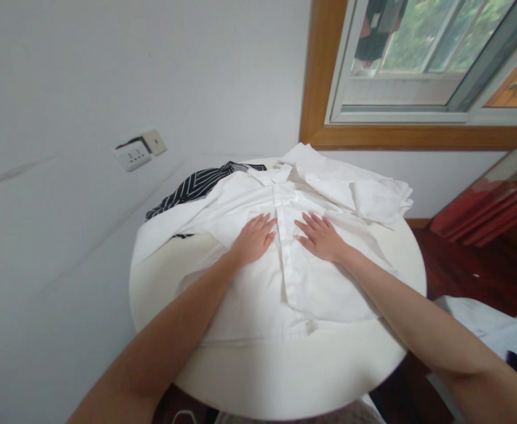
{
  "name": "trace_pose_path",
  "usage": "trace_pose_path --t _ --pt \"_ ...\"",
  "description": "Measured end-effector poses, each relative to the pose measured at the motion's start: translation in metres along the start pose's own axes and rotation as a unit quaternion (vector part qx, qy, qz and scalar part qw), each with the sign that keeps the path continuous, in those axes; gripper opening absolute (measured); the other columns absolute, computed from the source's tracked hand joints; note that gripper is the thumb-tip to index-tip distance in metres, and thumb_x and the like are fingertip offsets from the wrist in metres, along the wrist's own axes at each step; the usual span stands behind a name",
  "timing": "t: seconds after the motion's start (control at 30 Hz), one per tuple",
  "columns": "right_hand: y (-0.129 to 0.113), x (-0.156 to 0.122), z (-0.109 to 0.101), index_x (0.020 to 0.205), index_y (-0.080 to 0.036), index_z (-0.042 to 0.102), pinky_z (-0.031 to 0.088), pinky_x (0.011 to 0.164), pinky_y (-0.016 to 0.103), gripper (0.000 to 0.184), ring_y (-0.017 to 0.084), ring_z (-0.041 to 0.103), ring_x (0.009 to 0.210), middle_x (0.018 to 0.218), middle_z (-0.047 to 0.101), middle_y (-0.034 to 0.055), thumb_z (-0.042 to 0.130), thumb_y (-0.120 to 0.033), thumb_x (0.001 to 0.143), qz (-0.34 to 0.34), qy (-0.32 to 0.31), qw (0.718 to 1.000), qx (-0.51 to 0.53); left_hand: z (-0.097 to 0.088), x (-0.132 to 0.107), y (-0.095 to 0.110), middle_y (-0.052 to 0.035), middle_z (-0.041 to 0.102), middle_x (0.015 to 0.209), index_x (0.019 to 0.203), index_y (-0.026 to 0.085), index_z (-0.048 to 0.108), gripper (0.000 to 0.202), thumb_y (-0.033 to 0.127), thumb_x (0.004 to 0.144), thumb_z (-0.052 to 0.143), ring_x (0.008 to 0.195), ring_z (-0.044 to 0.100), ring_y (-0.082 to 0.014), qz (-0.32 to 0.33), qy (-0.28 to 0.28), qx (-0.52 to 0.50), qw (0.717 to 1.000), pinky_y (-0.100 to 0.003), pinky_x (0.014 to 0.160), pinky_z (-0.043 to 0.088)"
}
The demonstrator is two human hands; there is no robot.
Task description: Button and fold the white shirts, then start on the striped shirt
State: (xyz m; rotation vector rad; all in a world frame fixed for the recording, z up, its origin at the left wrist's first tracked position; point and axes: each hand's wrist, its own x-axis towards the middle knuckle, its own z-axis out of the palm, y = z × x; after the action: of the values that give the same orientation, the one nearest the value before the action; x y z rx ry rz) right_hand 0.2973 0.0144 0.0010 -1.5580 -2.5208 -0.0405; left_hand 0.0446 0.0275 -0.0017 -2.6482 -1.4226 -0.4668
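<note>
A white button-up shirt lies spread out front side up, its collar toward the wall and its hem toward me. My left hand rests flat on the shirt's chest, left of the button strip, fingers stretched out. On the other side of the strip, my right hand lies flat with its fingers spread. Neither hand grips the cloth. One sleeve reaches out to the left over the table edge; the other lies bunched at the far right.
The shirt covers much of a round white table. Behind its left shoulder lies a black-and-white striped garment. A wall socket is at the left, a window at the back right. White cloth lies low at the right, near red curtains.
</note>
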Motion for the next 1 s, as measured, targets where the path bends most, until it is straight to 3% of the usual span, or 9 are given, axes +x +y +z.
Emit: trace_pose_path --t 0.1,0.4,0.5,0.63,0.8,0.9,1.0 --pt "-0.006 -0.009 0.001 0.153 -0.025 0.034 0.018 0.116 0.054 0.063 0.031 0.018 0.148 0.161 0.022 0.0100 0.023 -0.057 0.099 0.007 -0.026 1.000 -0.016 0.004 -0.008 0.002 -0.0136 0.040 0.153 0.144 0.017 0.045 0.051 0.039 0.099 0.034 0.142 0.035 -0.0270 -0.021 -0.006 0.041 0.999 -0.046 0.116 0.030" --pt "-0.026 -0.072 -0.016 0.154 -0.031 0.028 0.011 0.112 0.067 0.071 0.034 0.011 0.149 0.162 0.015 0.0082 0.023 -0.069 0.094 -0.007 -0.047 0.999 -0.007 -0.027 -0.069 0.043 -0.0133 0.043 0.151 0.142 0.025 0.049 0.054 0.049 0.096 0.040 0.139 0.039 -0.0330 -0.033 -0.006 0.097 0.995 -0.055 0.112 0.029" --pt "-0.031 -0.092 -0.018 0.153 -0.032 0.028 0.010 0.111 0.069 0.073 0.036 0.012 0.149 0.162 0.016 0.0082 0.024 -0.072 0.092 -0.006 -0.043 0.999 -0.007 -0.038 -0.091 0.048 -0.0132 0.045 0.150 0.142 0.027 0.049 0.054 0.051 0.094 0.043 0.139 0.041 -0.0321 -0.029 -0.014 0.105 0.994 -0.055 0.113 0.029" --pt "-0.030 -0.112 -0.021 0.153 -0.034 0.028 0.010 0.111 0.069 0.070 0.036 0.013 0.148 0.161 0.018 0.0068 0.028 -0.070 0.093 -0.003 -0.029 1.000 -0.009 -0.053 -0.115 0.035 -0.0141 0.045 0.150 0.141 0.024 0.050 0.053 0.049 0.095 0.042 0.139 0.041 -0.0278 -0.021 -0.009 0.115 0.993 -0.052 0.116 0.025" --pt "-0.024 -0.123 -0.023 0.153 -0.033 0.027 0.008 0.114 0.065 0.069 0.033 0.013 0.149 0.161 0.018 0.0054 0.028 -0.068 0.094 -0.017 -0.030 0.999 0.001 -0.069 -0.128 -0.001 -0.0089 0.058 0.139 0.134 0.028 0.056 0.043 0.037 0.097 0.037 0.132 0.049 -0.0292 -0.018 0.002 0.124 0.992 -0.061 0.115 0.019" --pt "-0.024 -0.126 -0.025 0.153 -0.032 0.028 0.008 0.115 0.064 0.069 0.032 0.013 0.149 0.161 0.017 0.0057 0.026 -0.068 0.094 -0.022 -0.038 0.999 0.005 -0.079 -0.129 -0.026 -0.0080 0.066 0.127 0.123 0.028 0.065 0.042 0.021 0.093 0.036 0.122 0.055 -0.0295 -0.013 -0.010 0.148 0.989 -0.059 0.111 0.026" --pt "-0.025 -0.129 -0.029 0.153 -0.032 0.030 0.008 0.115 0.064 0.069 0.031 0.014 0.149 0.161 0.018 0.0051 0.027 -0.069 0.094 -0.023 -0.046 0.999 0.011 -0.093 -0.127 -0.040 -0.0119 0.072 0.102 0.101 0.026 0.073 0.039 0.015 0.088 0.038 0.103 0.061 -0.0309 -0.033 -0.026 0.191 0.981 -0.058 0.102 0.035"
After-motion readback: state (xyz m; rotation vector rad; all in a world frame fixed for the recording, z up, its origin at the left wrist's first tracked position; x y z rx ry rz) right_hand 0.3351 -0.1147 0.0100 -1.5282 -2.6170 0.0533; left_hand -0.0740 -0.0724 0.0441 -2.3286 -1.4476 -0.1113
